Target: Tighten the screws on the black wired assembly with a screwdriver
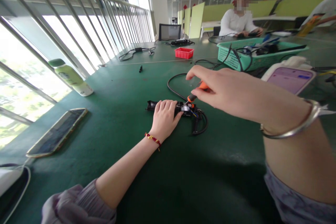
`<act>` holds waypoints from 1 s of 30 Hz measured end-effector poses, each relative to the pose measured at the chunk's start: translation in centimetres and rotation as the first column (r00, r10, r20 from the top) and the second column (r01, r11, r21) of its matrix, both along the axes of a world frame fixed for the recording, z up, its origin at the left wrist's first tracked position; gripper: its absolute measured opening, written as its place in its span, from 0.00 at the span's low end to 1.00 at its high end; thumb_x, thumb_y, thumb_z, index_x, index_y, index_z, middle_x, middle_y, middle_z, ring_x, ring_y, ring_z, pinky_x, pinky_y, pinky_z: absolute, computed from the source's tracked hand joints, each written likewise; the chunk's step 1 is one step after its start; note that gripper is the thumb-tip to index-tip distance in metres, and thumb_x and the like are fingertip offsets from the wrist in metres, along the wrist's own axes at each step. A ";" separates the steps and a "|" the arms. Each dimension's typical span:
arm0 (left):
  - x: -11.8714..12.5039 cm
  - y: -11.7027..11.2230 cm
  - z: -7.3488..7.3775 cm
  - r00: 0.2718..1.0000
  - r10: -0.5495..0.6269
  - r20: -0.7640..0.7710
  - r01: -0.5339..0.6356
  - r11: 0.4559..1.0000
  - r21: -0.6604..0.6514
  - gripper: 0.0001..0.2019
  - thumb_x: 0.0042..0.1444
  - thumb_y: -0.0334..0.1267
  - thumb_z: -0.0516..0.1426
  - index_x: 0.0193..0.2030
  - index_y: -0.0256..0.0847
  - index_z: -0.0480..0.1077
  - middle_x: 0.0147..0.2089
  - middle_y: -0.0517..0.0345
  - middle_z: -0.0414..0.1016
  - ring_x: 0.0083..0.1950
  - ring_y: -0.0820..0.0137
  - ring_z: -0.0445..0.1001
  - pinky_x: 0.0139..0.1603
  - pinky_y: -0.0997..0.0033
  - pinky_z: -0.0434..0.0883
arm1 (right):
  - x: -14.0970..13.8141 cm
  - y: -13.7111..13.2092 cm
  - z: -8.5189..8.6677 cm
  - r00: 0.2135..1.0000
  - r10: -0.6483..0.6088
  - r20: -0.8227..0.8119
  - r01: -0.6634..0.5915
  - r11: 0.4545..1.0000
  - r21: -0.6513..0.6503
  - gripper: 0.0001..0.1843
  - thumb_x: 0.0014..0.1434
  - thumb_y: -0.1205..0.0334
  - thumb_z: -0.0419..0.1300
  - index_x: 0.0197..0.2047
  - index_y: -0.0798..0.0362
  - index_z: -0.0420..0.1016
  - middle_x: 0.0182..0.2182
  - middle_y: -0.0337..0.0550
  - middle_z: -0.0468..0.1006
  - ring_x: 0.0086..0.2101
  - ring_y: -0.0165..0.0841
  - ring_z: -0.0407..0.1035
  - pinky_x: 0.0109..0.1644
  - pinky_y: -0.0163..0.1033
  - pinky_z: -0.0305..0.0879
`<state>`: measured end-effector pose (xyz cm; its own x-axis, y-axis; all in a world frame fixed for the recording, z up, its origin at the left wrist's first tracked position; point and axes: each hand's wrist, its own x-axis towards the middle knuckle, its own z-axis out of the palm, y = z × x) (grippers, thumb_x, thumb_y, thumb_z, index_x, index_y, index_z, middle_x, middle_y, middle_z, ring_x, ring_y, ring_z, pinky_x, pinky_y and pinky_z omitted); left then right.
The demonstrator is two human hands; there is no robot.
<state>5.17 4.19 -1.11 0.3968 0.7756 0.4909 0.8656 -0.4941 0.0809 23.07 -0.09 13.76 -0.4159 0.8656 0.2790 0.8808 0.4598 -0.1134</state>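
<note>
A black corded device [187,109] lies on the green table, its right part opened so that small coloured wires and a light metal-looking piece show. My left hand [165,117] is closed over its middle, pressing it to the tabletop; the palm side is hidden. Above the opened part, my right hand [225,85] grips a screwdriver [192,97] with an orange and grey handle. The shaft slants down and its tip reaches into the exposed part; the exact contact point is too small to make out. A black cable [170,81] curves behind the device.
A teal basket [228,59] of cables and tools stands at back right, with a red tray [184,53] further left. On the left are a bottle [72,77] and a phone [57,133]. Another phone [290,77] leans at right. A person [237,21] sits across the table.
</note>
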 end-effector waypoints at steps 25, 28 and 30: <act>-0.3 -0.1 0.7 0.995 -0.004 -0.101 0.004 1.000 -0.003 0.15 0.61 0.44 0.52 0.49 0.36 0.65 0.48 0.47 0.71 0.50 0.56 0.66 0.55 0.56 0.63 | -0.2 0.0 -4.4 0.845 0.099 -0.526 -0.060 0.994 0.091 0.05 0.55 0.64 0.54 0.37 0.52 0.67 0.31 0.41 0.74 0.30 0.32 0.68 0.32 0.37 0.61; -0.7 0.1 0.9 0.992 -0.042 -0.116 0.042 0.999 -0.009 0.17 0.61 0.45 0.53 0.51 0.34 0.65 0.49 0.46 0.70 0.51 0.56 0.66 0.56 0.56 0.62 | 1.1 -0.9 -7.4 0.730 0.043 -0.682 0.064 0.989 0.130 0.03 0.58 0.61 0.55 0.36 0.50 0.66 0.32 0.41 0.73 0.31 0.34 0.69 0.35 0.39 0.64; -1.2 0.3 1.2 0.987 -0.101 -0.125 0.098 0.995 -0.033 0.20 0.60 0.45 0.53 0.53 0.33 0.64 0.50 0.45 0.70 0.52 0.57 0.66 0.58 0.56 0.61 | 1.9 -1.6 -9.4 0.671 -0.001 -0.741 0.089 0.993 0.079 0.04 0.60 0.60 0.54 0.39 0.49 0.67 0.33 0.41 0.73 0.30 0.33 0.69 0.33 0.39 0.65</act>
<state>3.93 4.49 0.06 0.5303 0.7411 0.4118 0.8163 -0.5775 -0.0120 25.00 -1.73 4.36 0.0031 0.8268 0.5624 0.5488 0.4688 -0.6922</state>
